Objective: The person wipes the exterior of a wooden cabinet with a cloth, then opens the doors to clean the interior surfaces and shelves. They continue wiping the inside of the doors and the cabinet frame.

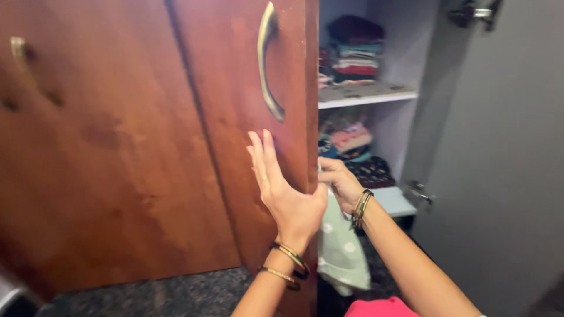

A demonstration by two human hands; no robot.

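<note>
Two hands of mine are at the wardrobe. My left hand (289, 194) lies flat against the brown wooden door (247, 147), palm to the wood, its fingers (261, 154) straight and close together, pointing up just below the curved brass handle (267, 61). My right hand (341, 183) is just past the door's edge, fingers curled and pinching the top of one pale green cloth with white dots (339, 249), which hangs down from the grip beside the door. Each wrist wears bangles: two bands on the left (288, 264), a small stack on the right (362, 208).

One second brown door (88, 147) stands to the left, shut, with one brass handle (19, 50) near its top, blurred. One grey door (499, 164) on the right is swung open, with two metal hinges on it, one high (470, 13) and one lower down (420, 192).

Inside I count two white shelves. The upper shelf (367, 94) carries one stack of folded clothes (354, 50); the lower shelf (392, 202) carries another heap of folded, patterned clothes (352, 149). The brown door's edge hides the left part of both shelves.

Below, the floor (164, 296) is dark speckled stone, and a bit of pink fabric (379, 308) shows at the bottom edge.
</note>
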